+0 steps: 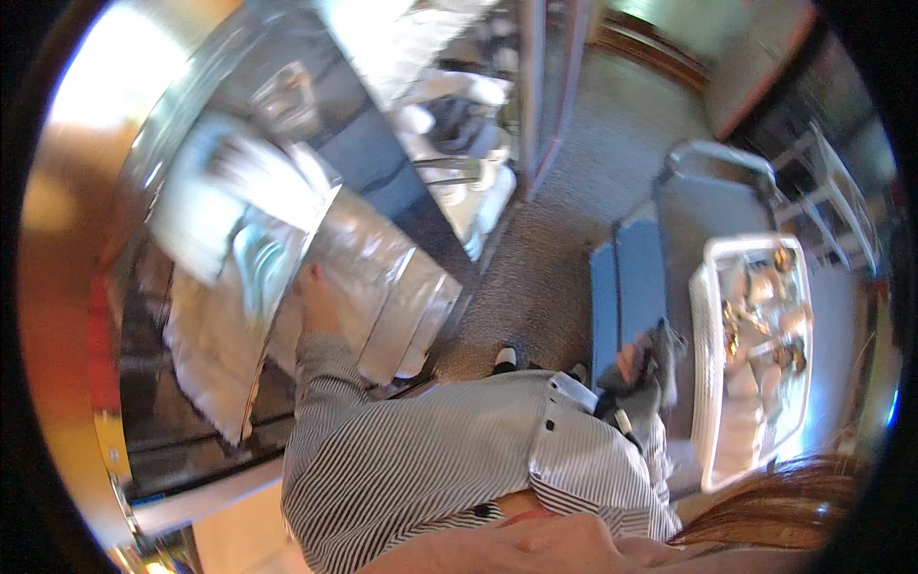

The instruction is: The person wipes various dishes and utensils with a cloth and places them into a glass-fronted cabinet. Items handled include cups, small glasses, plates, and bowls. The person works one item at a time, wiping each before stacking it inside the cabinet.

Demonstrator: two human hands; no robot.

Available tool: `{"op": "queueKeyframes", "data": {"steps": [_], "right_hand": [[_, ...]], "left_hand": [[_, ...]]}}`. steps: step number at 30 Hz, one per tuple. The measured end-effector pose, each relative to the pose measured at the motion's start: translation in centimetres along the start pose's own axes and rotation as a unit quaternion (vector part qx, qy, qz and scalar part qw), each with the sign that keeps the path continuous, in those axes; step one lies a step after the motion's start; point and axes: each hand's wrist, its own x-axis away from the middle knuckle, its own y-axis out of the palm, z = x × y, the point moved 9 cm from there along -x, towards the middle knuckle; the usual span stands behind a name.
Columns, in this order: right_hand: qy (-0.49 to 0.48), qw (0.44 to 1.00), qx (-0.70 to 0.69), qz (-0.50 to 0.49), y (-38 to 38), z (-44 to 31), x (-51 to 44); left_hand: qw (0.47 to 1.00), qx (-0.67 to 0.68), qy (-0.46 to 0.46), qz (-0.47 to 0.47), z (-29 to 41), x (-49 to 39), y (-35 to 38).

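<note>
On the left, my left hand [313,283] reaches among pale, glossy flat pieces [366,251] with straight edges, over a dark surface. The fingers are blurred and partly hidden, so their grip is unclear. Beside it lie a pale fabric-like piece [208,344] and a light blue curved item [257,265], both blurred. My right hand [628,362] is closed on a dark grey cloth [663,362], which hangs near my body, beside a blue panel. Right of it stands a white woven basket [706,373] holding several small items, some gold-coloured and shiny; their kinds are not clear.
A grey-blue cart [706,208] with a metal handle [724,152] stands at the right under the basket. Blue panels [638,287] are at its near side. Carpet [574,186] runs between it and the dark surface. White objects [466,107] lie behind a frame, with a white rack [843,194] far right.
</note>
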Motion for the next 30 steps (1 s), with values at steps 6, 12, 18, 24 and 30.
{"op": "queueKeyframes", "data": {"steps": [6,12,18,24,30], "right_hand": [[-0.034,0.998,0.033,0.044,-4.1,1.4,0.0],[-0.099,0.974,0.198,0.04,0.3,-1.1,0.0],[-0.027,0.987,-0.157,-0.005,-2.0,-3.3,0.5],[-0.227,0.944,-0.223,-0.089,0.1,-17.5,7.0],[-0.522,0.782,0.135,0.313,-6.0,-27.8,22.8]], "left_hand": [[0.989,-0.101,0.084,-0.069,2.0,4.8,1.9],[0.93,-0.212,0.272,-0.124,1.4,15.9,1.8],[0.748,-0.319,0.408,-0.416,-7.4,31.8,10.1],[0.531,-0.335,0.472,-0.619,-13.9,54.6,17.6],[0.337,-0.213,0.49,-0.776,-18.4,72.7,20.8]]}}
